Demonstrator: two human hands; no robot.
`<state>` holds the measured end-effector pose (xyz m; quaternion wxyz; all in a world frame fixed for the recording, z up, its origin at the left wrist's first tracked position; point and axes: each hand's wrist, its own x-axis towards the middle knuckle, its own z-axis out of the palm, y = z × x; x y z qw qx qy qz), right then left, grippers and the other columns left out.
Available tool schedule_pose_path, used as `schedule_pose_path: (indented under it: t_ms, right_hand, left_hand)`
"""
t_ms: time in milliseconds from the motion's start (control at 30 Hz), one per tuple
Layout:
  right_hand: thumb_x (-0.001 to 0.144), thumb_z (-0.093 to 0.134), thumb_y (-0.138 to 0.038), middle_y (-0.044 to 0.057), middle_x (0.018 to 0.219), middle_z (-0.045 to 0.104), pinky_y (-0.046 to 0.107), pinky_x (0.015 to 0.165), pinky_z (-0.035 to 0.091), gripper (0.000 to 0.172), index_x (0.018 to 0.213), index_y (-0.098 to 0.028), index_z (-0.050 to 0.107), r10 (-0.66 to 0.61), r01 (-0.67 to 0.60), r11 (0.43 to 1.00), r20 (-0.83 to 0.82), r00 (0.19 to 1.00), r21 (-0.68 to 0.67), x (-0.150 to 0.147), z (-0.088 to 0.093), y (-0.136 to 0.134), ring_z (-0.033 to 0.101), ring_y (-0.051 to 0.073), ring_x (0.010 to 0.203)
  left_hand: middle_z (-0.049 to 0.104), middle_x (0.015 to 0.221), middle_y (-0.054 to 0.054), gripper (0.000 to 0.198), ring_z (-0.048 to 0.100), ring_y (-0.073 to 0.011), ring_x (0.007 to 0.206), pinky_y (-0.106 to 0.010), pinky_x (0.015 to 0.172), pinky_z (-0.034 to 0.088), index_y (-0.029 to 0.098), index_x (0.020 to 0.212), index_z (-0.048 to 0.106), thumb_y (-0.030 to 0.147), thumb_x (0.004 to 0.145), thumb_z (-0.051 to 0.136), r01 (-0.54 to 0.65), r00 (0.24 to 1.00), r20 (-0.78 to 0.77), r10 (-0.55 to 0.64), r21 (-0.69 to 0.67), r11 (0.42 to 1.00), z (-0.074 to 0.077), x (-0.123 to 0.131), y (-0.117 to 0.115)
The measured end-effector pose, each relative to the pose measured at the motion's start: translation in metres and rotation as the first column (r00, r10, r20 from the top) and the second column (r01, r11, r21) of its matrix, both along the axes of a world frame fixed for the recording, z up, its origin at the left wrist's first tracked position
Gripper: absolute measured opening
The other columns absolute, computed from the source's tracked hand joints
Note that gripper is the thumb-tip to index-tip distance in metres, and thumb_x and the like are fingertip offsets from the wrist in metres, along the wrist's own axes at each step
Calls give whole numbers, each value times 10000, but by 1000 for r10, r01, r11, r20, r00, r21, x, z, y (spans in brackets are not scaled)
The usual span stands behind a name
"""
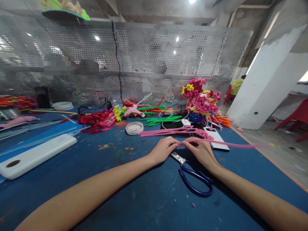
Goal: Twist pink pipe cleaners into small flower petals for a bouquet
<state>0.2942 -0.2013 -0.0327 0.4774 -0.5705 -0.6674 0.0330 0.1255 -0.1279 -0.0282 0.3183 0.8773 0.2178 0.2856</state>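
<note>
Both of my hands meet over the blue table, pinching a pink pipe cleaner (228, 143) near one end. My left hand (165, 149) has thumb and fingertips closed on it; my right hand (201, 150) grips it just beside them. The long free part stretches right, its tip blurred. Under my hands lies a pair of scissors (196, 181) with dark blue handles, blades partly covered. Just behind, several straight pink pipe cleaners (163, 131) lie flat, with curled pink pieces (204, 134) at their right end.
A round dish of small white beads (134, 128) stands behind my left hand. Further back are a pink glue gun (134, 110), green pipe cleaners (162, 119) and a pile of pipe-cleaner flowers (202, 99). A white phone (220, 142) lies right; a long white case (38, 155) lies left.
</note>
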Motion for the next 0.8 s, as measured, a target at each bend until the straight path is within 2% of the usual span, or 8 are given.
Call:
schedule_pose_path:
  t_ms: [167, 267, 400, 500, 600, 700, 733, 800]
  right_hand:
    - [801, 586, -370, 26, 544, 677, 269, 506, 470, 291, 583, -196, 667, -53, 54, 998, 14, 998, -21, 0, 0, 0, 631, 187, 512]
    - [816, 565, -399, 17, 498, 655, 247, 455, 440, 360, 532, -191, 639, -33, 34, 999, 44, 998, -37, -2, 0, -1, 605, 164, 459]
    - [920, 393, -378, -10, 363, 547, 209, 360, 365, 518, 483, -172, 581, 13, -10, 999, 107, 994, -33, -6, -2, -4, 500, 105, 326]
    - [937, 346, -348, -12, 343, 482, 215, 384, 344, 558, 437, -177, 526, 36, -43, 999, 223, 974, 29, -3, -1, -8, 457, 91, 329]
    - [859, 490, -363, 11, 439, 546, 255, 483, 380, 437, 462, -191, 553, 78, -127, 987, 392, 916, 103, 4, 3, -10, 506, 123, 446]
    - [796, 553, -273, 38, 719, 679, 319, 689, 435, 152, 707, -230, 668, 111, -217, 965, 527, 842, 144, 12, 6, -8, 599, 188, 716]
    - [787, 543, -231, 49, 829, 690, 347, 752, 431, 137, 818, -240, 676, 110, -233, 960, 556, 824, 155, 13, 5, -6, 601, 208, 811]
    - [778, 512, -164, 74, 971, 673, 369, 780, 426, 251, 976, -230, 651, 100, -246, 955, 595, 798, 168, 14, 3, -3, 590, 226, 893]
  left_hand:
    - [661, 887, -46, 217, 575, -168, 820, -260, 763, 408, 176, 943, 679, 274, 869, 500, 16, 1000, 4, -16, 5, 1000, 3, -1, -4]
    - [669, 870, -35, 177, 578, -163, 791, -257, 752, 413, 181, 912, 682, 264, 838, 545, 18, 1000, 4, -18, -7, 1000, 4, -2, -5]
    - [665, 870, -40, 221, 576, -170, 811, -264, 752, 413, 168, 882, 668, 273, 869, 473, -10, 1000, 18, 11, -25, 1000, 3, -1, -4]
    - [654, 879, -48, 237, 567, -175, 820, -267, 742, 413, 156, 880, 645, 266, 873, 435, -48, 998, 34, 49, -43, 998, 2, 0, -2]
    - [645, 844, -40, 235, 558, -167, 780, -258, 717, 411, 146, 850, 634, 268, 862, 432, -56, 998, 39, 59, -69, 996, 0, 1, 0]
    - [623, 754, -19, 261, 541, -154, 704, -244, 664, 405, 137, 807, 626, 295, 858, 424, -44, 998, 40, 48, -96, 994, -2, 1, 3]
    - [615, 733, -15, 267, 536, -151, 687, -240, 651, 403, 135, 795, 621, 298, 857, 420, -39, 998, 41, 44, -106, 994, -2, 1, 3]
    - [610, 723, -14, 266, 541, -151, 688, -237, 654, 407, 132, 771, 611, 292, 853, 415, -28, 998, 47, 34, -121, 992, -2, 2, 4]
